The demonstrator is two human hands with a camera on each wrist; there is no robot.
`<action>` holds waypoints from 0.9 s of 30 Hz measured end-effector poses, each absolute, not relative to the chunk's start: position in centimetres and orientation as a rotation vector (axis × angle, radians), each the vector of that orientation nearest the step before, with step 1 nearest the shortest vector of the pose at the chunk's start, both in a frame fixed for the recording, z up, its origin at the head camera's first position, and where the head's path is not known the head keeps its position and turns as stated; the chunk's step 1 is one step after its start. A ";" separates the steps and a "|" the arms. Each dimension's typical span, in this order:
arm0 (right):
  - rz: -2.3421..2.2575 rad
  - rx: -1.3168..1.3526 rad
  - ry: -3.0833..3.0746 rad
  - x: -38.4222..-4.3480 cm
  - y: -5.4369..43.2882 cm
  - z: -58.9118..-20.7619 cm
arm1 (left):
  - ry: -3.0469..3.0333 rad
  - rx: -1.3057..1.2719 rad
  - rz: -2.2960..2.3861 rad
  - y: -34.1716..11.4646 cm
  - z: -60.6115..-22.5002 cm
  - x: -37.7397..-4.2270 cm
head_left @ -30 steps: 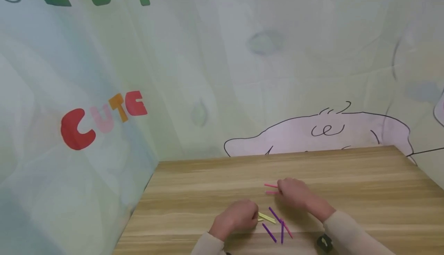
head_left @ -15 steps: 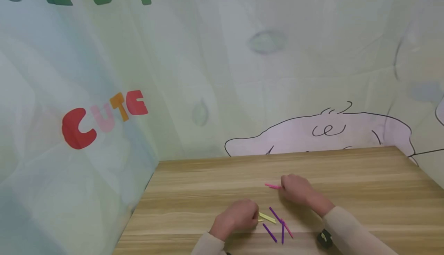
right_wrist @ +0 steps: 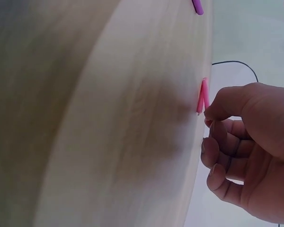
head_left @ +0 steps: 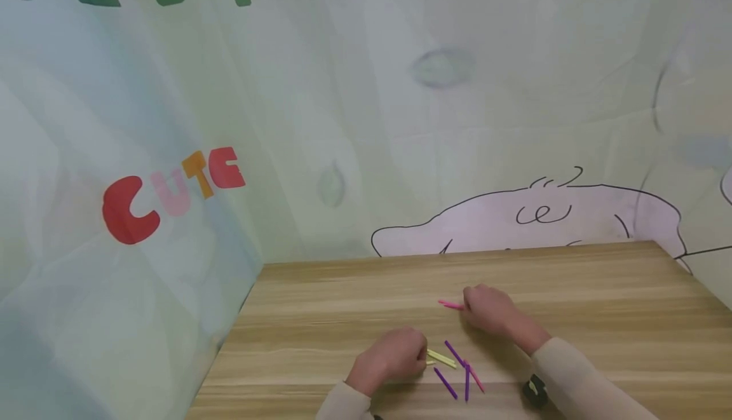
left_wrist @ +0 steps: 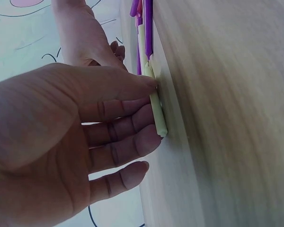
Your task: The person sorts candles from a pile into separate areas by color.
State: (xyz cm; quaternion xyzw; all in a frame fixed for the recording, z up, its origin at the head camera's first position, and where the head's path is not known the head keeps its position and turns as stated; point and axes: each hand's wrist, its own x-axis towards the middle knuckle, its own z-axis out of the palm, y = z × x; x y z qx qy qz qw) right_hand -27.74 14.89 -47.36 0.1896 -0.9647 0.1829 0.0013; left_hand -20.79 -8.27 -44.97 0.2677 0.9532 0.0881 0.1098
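Two pink sticks (head_left: 453, 305) had closed into a narrow V since the frame 1.0 s earlier, when they lay apart; the right hand (head_left: 490, 309) had shifted slightly farther beyond the pale-yellow sticks (head_left: 442, 359). Left hand (head_left: 396, 353): no clear movement.

Right hand, beyond and to the right of the pale-yellow sticks: thumb and forefinger clamped on one pink stick of the V; the remaining fingers curled loosely. The other pink stick's near end stopped just short of the fingers.

Left hand, at the left end of the pale-yellow sticks: thumb and forefinger pinched a single yellow stick (left_wrist: 159, 113); its other fingers were bent, little finger apart.

Right of the pale-yellow sticks, an upper purple stick (head_left: 454, 353), an upright purple stick (head_left: 467, 383) and a third pink stick (head_left: 476, 379) met near their ends; contact could not be confirmed. A lower purple stick (head_left: 445, 383) lay separately, on the near side of the pale-yellow sticks. All were on a wood-grain tabletop (head_left: 320, 325).
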 end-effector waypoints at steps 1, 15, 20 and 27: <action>0.577 0.592 -3.030 -27.7 14.9 -47.4 | 2.800 0.785 0.259 -8.3 -45.0 -20.8; 0.594 0.644 -3.000 -26.2 14.4 -46.1 | 2.810 0.808 0.263 -8.4 -44.7 -20.6; 0.616 0.677 -3.001 -25.1 13.8 -45.1 | 2.807 0.807 0.268 -8.4 -44.6 -20.5; 0.719 0.718 -3.061 -23.9 13.2 -44.8 | 2.804 0.797 0.275 -8.3 -44.6 -20.5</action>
